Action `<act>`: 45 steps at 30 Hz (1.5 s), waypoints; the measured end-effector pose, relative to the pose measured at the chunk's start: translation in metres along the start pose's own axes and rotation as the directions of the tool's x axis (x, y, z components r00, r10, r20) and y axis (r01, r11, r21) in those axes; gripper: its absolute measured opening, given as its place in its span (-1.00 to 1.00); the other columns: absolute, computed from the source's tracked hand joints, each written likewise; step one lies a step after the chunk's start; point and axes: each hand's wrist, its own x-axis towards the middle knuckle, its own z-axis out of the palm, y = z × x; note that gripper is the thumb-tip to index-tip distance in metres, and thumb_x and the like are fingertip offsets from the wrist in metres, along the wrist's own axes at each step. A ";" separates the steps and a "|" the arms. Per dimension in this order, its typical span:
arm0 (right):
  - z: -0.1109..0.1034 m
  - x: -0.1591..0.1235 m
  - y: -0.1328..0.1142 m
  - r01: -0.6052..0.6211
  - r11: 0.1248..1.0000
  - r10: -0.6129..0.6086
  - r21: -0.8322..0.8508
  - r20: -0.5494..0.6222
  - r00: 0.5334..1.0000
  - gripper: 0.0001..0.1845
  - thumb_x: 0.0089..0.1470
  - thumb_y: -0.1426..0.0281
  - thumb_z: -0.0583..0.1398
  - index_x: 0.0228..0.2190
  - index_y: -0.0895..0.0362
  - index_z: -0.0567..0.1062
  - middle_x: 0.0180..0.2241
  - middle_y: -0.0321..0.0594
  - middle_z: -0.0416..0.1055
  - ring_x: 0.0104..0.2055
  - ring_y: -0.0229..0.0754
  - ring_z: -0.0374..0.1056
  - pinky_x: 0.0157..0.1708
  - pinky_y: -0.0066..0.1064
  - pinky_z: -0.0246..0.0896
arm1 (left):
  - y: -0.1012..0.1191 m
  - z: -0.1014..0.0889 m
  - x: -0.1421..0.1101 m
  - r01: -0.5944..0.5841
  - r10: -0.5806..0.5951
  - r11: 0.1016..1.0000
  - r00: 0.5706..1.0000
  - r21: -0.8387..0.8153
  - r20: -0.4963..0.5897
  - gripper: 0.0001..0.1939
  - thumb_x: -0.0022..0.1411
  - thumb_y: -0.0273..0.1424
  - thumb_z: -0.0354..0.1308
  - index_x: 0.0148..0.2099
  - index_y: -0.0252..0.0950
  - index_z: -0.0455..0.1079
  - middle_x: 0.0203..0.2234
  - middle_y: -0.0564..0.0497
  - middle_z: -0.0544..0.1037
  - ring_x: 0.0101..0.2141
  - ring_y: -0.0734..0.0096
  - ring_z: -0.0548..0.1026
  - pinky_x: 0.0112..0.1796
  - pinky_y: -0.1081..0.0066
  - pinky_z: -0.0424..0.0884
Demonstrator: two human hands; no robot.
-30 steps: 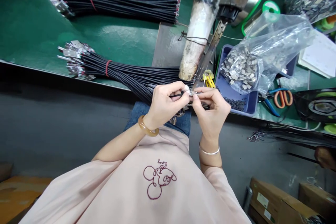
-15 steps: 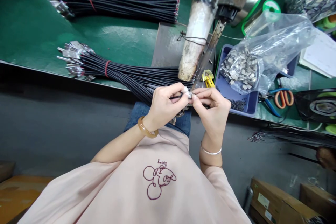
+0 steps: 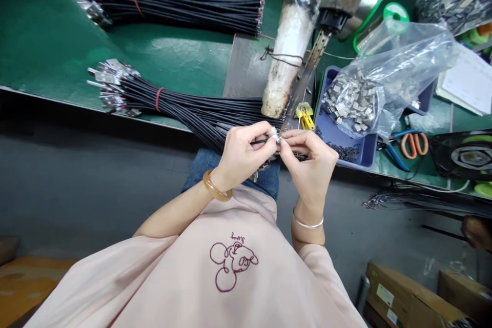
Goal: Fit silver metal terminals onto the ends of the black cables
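My left hand (image 3: 248,151) pinches a black cable (image 3: 259,140) close to its end, with something white on the fingertips. Thumb and fingers of my right hand (image 3: 307,156) close on a small metal connector piece (image 3: 278,138) at that cable end, so the two hands nearly touch. Most of the connector is hidden by the fingers. Just beyond the hands lies a bundle of black cables (image 3: 192,107) tied with a red band, metal connectors at its left end. A soldering iron (image 3: 303,82) reaches down beside a white wrapped tube (image 3: 282,66) above my fingers.
A blue tray (image 3: 367,159) holds a plastic bag of metal shells (image 3: 353,100) and small black parts. Close by are a yellow cutter (image 3: 306,117), orange-handled pliers (image 3: 414,143) and a solder spool (image 3: 395,13). More cable bundles (image 3: 184,10) lie at the back left.
Both hands keep their pinch at the cable end. The connector appears slightly turned between the fingers, and the whole view has shifted a little.
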 end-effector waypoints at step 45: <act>-0.089 0.046 0.076 -0.216 0.789 0.200 -0.575 -0.091 0.976 -0.92 -0.07 0.45 0.25 -0.52 0.09 0.42 -0.46 -0.28 0.47 -0.36 -0.18 0.39 -0.17 -0.28 0.22 | -0.028 -0.024 0.006 -0.514 0.465 0.655 0.852 0.554 0.242 -0.82 0.38 -0.48 0.09 -0.27 -0.35 0.49 -0.28 -0.13 0.52 -0.24 0.20 0.38 -0.17 0.27 0.36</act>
